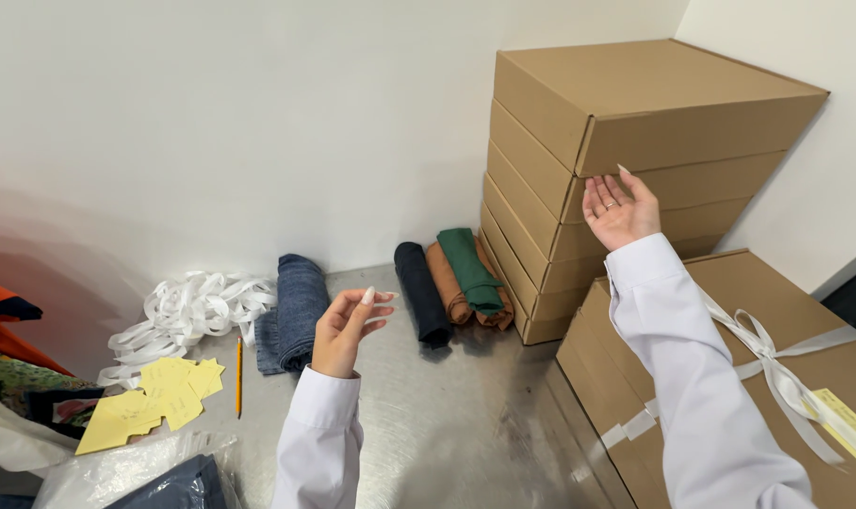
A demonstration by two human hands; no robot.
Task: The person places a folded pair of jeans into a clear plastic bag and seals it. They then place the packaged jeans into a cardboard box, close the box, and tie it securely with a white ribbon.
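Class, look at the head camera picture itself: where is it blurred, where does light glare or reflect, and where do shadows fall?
In the head view, the far left edge smears near the orange cloth; the metal table shows soft reflections under the rolled fabrics; the box stack shades its own front; both the left hand and right hand look sharp; lighting is even and diffuse.
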